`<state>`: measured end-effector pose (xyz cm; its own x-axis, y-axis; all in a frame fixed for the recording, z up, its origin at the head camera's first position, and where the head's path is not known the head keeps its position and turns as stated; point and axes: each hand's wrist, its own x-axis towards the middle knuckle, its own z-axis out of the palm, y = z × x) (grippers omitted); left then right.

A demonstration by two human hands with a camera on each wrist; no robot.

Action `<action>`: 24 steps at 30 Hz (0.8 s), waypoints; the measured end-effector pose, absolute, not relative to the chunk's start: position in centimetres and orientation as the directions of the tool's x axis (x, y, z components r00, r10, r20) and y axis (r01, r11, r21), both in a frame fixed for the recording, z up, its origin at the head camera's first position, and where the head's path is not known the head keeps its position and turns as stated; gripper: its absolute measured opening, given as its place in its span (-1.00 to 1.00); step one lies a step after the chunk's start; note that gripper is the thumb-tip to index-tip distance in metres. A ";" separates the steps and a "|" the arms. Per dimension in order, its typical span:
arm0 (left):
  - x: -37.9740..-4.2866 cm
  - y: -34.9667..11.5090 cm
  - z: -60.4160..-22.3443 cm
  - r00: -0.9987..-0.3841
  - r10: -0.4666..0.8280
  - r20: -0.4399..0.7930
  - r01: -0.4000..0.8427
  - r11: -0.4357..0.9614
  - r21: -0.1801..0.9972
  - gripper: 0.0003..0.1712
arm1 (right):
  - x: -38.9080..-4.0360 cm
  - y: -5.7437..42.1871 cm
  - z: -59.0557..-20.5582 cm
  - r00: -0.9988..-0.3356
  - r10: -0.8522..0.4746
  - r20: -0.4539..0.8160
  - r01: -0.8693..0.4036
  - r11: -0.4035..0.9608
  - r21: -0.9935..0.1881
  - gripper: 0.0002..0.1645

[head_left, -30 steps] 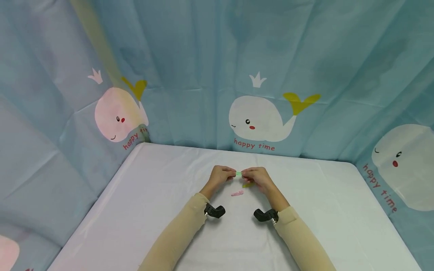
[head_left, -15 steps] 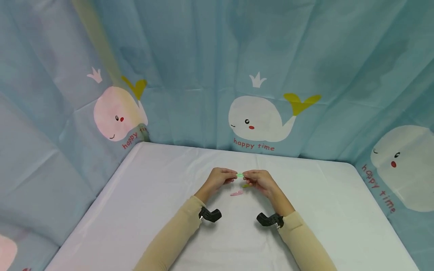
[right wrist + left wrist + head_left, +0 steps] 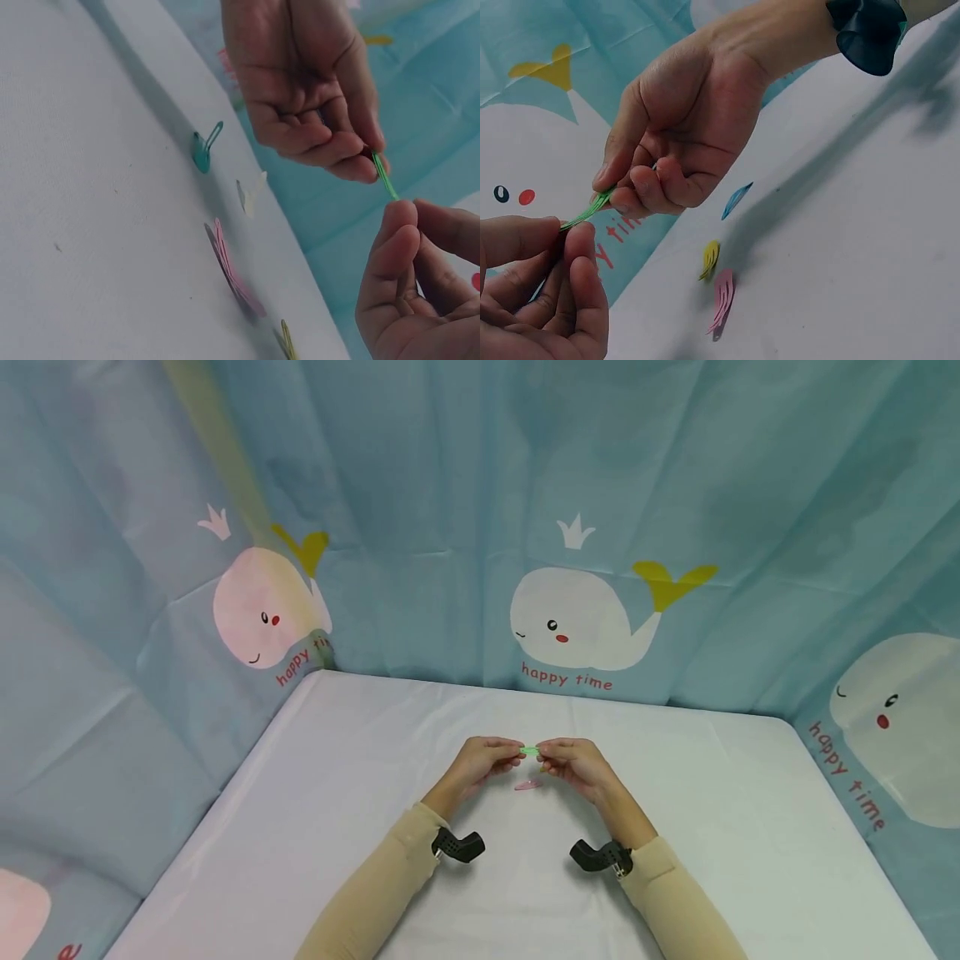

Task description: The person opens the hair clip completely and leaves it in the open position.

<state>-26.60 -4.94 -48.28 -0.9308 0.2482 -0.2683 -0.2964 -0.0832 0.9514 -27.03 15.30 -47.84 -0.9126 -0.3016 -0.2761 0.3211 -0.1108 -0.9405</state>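
Both hands meet above the white table, each pinching one end of a light green snap hair clip [image 3: 530,751]. My left hand [image 3: 480,762] grips one end between thumb and fingertips, and my right hand [image 3: 579,762] has the other. The left wrist view gives the green clip [image 3: 589,211] as a narrow, slightly bent strip; whether it is snapped is unclear. Beneath the hands lie a pink hair clip [image 3: 721,296], a yellow hair clip [image 3: 709,259] and a blue hair clip [image 3: 738,199]. The right wrist view adds a cream clip [image 3: 253,193] and a teal clip [image 3: 202,155], its frame raised.
A white cloth covers the table [image 3: 315,827]. Behind and beside it hangs a blue curtain [image 3: 420,610] with whale prints, close past the table's far edge. Each wrist carries a black camera mount, the left mount [image 3: 459,846] and the right mount [image 3: 598,856].
Both wrists have come slightly nearer the body and farther apart. The green clip stays pinched between the hands. The pink clip lies about where it was, and less of the yellow one shows.
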 end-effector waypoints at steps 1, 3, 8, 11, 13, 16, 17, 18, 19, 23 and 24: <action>-26.6 -5.0 -48.3 -0.929 0.251 -0.273 -0.305 -0.098 0.947 -0.68 | -27.0 15.3 -47.8 -0.914 -0.303 -0.271 0.317 -0.114 -0.942 -0.76; -26.4 -5.0 -48.3 -0.925 0.260 -0.277 -0.318 -0.131 0.939 -0.67 | -26.9 15.3 -47.7 -0.914 -0.310 -0.261 0.309 -0.117 -0.944 -0.77; -26.0 -5.3 -48.3 -0.917 0.283 -0.281 -0.339 -0.183 0.923 -0.66 | -26.4 15.1 -47.6 -0.915 -0.307 -0.260 0.311 -0.129 -0.942 -0.81; -25.6 -5.3 -48.2 -0.916 0.292 -0.274 -0.337 -0.192 0.922 -0.65 | -26.1 15.0 -47.5 -0.916 -0.304 -0.262 0.318 -0.151 -0.936 -0.86; -25.4 -5.4 -48.0 -0.918 0.287 -0.274 -0.338 -0.202 0.919 -0.65 | -25.9 14.9 -47.5 -0.915 -0.309 -0.258 0.319 -0.166 -0.933 -0.88; -25.1 -5.3 -47.8 -0.921 0.277 -0.272 -0.335 -0.214 0.918 -0.64 | -25.6 14.8 -47.3 -0.916 -0.313 -0.251 0.320 -0.193 -0.927 -0.86; -25.1 -5.3 -47.7 -0.922 0.275 -0.271 -0.334 -0.218 0.917 -0.64 | -25.6 14.7 -47.2 -0.916 -0.313 -0.251 0.322 -0.202 -0.925 -0.85; -25.0 -5.3 -47.7 -0.923 0.272 -0.271 -0.334 -0.221 0.916 -0.64 | -25.5 14.7 -47.1 -0.916 -0.313 -0.249 0.322 -0.207 -0.924 -0.85; -25.0 -5.3 -47.6 -0.924 0.270 -0.270 -0.333 -0.222 0.917 -0.64 | -25.4 14.7 -47.0 -0.917 -0.314 -0.247 0.321 -0.212 -0.923 -0.85; -24.9 -5.2 -47.6 -0.927 0.264 -0.265 -0.329 -0.234 0.915 -0.64 | -25.2 14.6 -46.7 -0.919 -0.311 -0.241 0.318 -0.224 -0.921 -0.85; -24.9 -5.2 -47.6 -0.929 0.261 -0.263 -0.326 -0.235 0.916 -0.63 | -25.2 14.6 -46.6 -0.920 -0.311 -0.238 0.315 -0.225 -0.922 -0.85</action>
<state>-24.88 -5.19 -47.59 -0.9286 0.2613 -0.2634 -0.3259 -0.2353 0.9156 -25.21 14.57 -46.59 -0.9200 -0.3111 -0.2384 0.3150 -0.2250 -0.9220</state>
